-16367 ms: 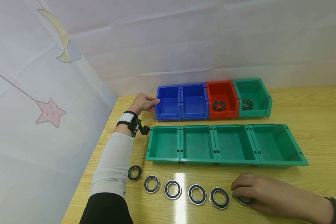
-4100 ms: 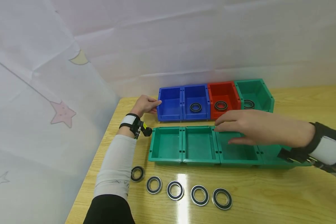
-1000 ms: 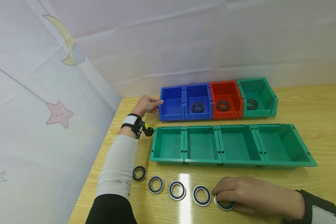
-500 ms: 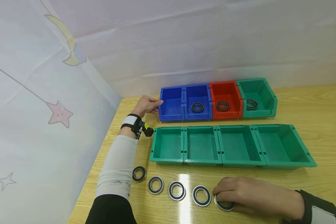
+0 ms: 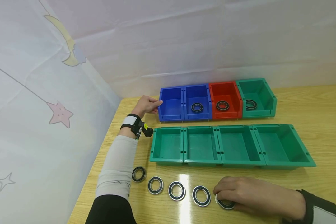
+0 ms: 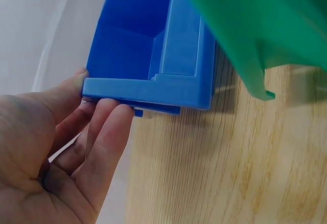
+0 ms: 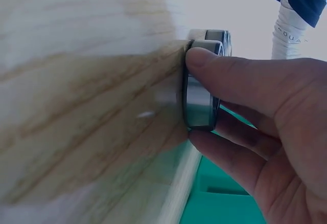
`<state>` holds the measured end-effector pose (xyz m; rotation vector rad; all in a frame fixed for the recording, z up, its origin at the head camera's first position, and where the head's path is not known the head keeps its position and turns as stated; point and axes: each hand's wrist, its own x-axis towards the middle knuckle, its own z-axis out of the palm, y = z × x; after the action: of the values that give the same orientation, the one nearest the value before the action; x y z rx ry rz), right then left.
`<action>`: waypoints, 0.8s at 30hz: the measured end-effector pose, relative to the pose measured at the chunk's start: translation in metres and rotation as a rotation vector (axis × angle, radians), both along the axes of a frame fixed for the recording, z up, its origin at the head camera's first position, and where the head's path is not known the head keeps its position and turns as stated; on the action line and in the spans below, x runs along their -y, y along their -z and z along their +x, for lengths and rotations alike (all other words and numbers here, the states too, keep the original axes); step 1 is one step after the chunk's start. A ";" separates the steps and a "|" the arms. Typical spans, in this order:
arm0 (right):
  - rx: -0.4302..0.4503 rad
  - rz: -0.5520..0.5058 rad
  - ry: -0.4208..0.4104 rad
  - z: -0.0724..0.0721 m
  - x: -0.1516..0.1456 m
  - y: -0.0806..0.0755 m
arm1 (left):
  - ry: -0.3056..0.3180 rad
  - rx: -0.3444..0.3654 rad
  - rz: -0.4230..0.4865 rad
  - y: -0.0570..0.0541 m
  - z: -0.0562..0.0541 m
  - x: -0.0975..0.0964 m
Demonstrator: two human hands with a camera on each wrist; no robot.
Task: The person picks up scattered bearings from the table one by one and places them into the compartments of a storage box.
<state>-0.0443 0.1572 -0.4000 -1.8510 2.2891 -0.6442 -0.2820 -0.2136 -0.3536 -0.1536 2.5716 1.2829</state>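
steel bearing against the wooden table, at five o'clock from where i stand, the right hand pinching it, thumb and fingertips parted only by its width. four more bearings trail towards nine o'clock of it. up at eleven, the left hand grips the end blue bin by its edge, fingers close.

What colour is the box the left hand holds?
The box is blue, clearest in the left wrist view.

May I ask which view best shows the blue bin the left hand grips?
The head view, showing the blue bin nearly whole. The left wrist view is closer but cropped; the right wrist view shows none of it.
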 end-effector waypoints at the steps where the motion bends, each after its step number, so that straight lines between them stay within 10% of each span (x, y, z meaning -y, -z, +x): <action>1: 0.003 -0.001 0.003 0.000 0.000 0.000 | 0.000 0.001 0.002 0.000 0.000 0.000; 24: -0.099 -0.001 0.010 -0.003 -0.005 -0.014 | 0.009 0.006 0.000 0.000 0.001 0.001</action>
<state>-0.0470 0.1624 -0.3859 -1.9144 2.3601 -0.5666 -0.2806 -0.2146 -0.3535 -0.1452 2.5640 1.2772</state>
